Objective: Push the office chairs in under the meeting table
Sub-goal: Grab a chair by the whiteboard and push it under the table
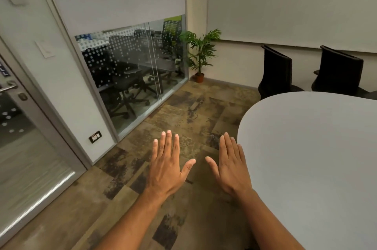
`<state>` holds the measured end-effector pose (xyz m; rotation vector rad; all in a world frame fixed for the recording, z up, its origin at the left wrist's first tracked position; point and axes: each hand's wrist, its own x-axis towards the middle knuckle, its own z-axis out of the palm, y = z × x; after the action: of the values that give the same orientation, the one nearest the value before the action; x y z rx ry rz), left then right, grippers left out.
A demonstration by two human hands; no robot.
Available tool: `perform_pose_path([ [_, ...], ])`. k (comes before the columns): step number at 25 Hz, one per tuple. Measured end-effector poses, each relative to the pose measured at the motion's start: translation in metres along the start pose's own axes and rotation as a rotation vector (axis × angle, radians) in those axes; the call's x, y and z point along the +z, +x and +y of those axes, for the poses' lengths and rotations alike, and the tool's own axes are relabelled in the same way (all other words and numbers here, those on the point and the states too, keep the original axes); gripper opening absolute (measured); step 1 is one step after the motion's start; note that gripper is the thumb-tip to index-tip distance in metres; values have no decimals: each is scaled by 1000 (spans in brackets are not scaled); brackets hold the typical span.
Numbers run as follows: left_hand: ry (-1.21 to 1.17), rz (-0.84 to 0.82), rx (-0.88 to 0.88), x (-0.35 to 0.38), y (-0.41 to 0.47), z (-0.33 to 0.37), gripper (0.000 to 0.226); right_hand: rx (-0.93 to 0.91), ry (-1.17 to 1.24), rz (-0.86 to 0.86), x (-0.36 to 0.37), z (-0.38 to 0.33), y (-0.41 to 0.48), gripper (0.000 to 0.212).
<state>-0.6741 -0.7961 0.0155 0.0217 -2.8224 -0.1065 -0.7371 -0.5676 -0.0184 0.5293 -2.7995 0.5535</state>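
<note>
Patchy brown carpet floor (183, 111), bare grey rounded meeting table (310, 160), two black office chairs (274, 72) behind it, potted plant (201, 53) in corner

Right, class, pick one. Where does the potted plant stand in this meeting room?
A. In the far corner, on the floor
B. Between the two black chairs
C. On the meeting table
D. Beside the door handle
A: the potted plant stands on the floor in the far corner, where the glass partition meets the wall.

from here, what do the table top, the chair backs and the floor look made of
Table top: smooth matte pale grey, probably laminate; even, no grain. Chair backs: black, likely fabric or mesh; dull, no shine. Floor: carpet tiles, it seems; mottled brown squares with visible seams.
</note>
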Motion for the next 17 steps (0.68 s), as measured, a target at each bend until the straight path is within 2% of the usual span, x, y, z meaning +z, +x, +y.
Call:
perform_pose_path([
  [9,-38,-22,98,74,164,-34,101,67,-53,64,48,55,142,84],
  [17,-125,-7,201,155,377,-75,98,153,-123,55,90,104,328,85],
])
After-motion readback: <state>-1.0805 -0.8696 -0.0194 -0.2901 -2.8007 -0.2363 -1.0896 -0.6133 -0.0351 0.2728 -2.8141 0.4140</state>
